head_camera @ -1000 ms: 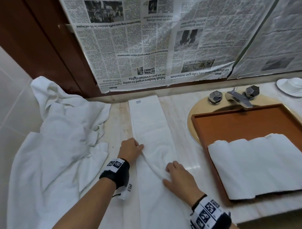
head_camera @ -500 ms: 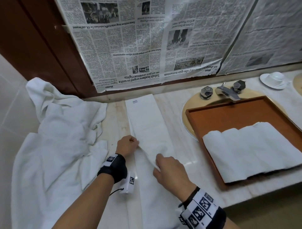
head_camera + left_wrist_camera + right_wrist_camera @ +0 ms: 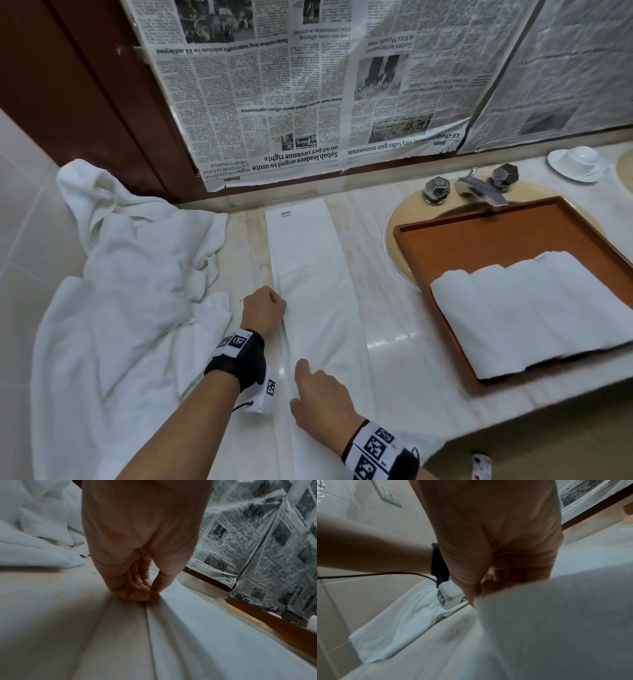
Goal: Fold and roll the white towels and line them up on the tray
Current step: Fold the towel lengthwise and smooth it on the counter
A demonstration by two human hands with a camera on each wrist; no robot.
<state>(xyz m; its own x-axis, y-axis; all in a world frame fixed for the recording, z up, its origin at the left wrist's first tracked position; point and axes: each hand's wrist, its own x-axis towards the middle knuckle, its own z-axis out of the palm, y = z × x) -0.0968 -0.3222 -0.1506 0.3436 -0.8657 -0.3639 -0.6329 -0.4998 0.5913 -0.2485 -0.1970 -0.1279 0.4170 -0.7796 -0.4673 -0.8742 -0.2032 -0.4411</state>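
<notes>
A long white towel (image 3: 308, 267) lies folded into a narrow strip on the marble counter, running away from me. My left hand (image 3: 279, 301) pinches its left edge halfway along; the left wrist view shows thumb and fingers closed on the fold (image 3: 150, 596). Nearer me, my right hand (image 3: 301, 383) grips the same left edge, fingers curled on the cloth (image 3: 479, 589). To the right, a brown tray (image 3: 479, 219) sits over the sink and holds rolled white towels (image 3: 534, 308) side by side.
A loose heap of white towels (image 3: 130, 274) covers the counter's left end against the tiled wall. The faucet (image 3: 479, 188) stands behind the tray, a white cup and saucer (image 3: 577, 162) at far right. Newspaper (image 3: 308, 85) covers the mirror. The counter edge drops off at lower right.
My right hand has moved left and toward me along the towel. The raised crease between my hands has flattened, and the strip now lies smoother and narrower.
</notes>
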